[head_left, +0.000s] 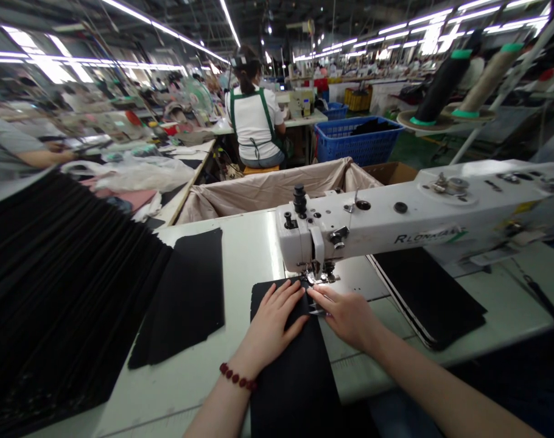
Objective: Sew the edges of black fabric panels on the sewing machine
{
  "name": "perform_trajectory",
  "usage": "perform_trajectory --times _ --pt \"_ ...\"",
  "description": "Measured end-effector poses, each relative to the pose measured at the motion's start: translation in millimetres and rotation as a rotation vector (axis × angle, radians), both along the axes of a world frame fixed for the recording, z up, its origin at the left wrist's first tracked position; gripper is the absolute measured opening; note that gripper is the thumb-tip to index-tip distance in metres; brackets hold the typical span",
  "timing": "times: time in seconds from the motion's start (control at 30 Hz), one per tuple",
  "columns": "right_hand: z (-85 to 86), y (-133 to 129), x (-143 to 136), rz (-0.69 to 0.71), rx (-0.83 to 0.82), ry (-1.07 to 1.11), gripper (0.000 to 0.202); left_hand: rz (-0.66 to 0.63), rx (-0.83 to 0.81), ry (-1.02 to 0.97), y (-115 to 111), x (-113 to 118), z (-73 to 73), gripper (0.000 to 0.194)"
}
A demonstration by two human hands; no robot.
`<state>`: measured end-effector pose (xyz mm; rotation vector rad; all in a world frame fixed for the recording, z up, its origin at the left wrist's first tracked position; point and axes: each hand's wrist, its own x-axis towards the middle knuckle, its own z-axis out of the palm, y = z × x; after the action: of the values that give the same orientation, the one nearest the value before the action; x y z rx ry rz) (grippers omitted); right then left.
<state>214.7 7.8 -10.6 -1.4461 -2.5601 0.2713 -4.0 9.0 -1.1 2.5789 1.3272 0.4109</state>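
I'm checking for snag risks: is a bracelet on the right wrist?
No, the right wrist is bare; the red bracelet circles the left wrist.

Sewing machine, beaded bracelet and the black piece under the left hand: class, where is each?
Sewing machine [372, 224], head view: its white arm.
Beaded bracelet [235, 378], head view: a middle bead.
Black piece [295, 383], head view: its lower part.

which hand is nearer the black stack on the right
Right: the right hand is left of the black fabric stack; the left hand is farther left, on the black fabric panel.
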Motion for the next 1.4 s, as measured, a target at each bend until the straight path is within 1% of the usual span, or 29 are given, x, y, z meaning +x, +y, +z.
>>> perform_trajectory --times 0.1,0.2,0.73,0.97,1.4 --pt "0.3 -0.6 -0.1 -0.001 -0.005 0.002 0.056 -0.012 0.003 -0.045 -0.9 -2.9 1.7 0.04" --pt "1.0 -1.0 -0.6 -0.006 -0.01 0.007 0.056 -0.014 0.009 -0.067 -1.5 -4.0 2.7 0.038" --pt "1.4 -1.3 0.2 -0.006 -0.03 0.046 0.054 -0.006 0.016 -0.063 -0.1 -5.3 1.4 0.038" --pt "3.8 -1.4 0.1 -0.007 -0.044 0.051 0.055 -0.001 0.017 -0.054 0.0 -5.3 3.1 0.038" --pt "2.3 -0.4 0.2 -0.01 -0.054 0.059 0.054 0.011 0.007 -0.044 -0.3 -7.2 3.5 0.037"
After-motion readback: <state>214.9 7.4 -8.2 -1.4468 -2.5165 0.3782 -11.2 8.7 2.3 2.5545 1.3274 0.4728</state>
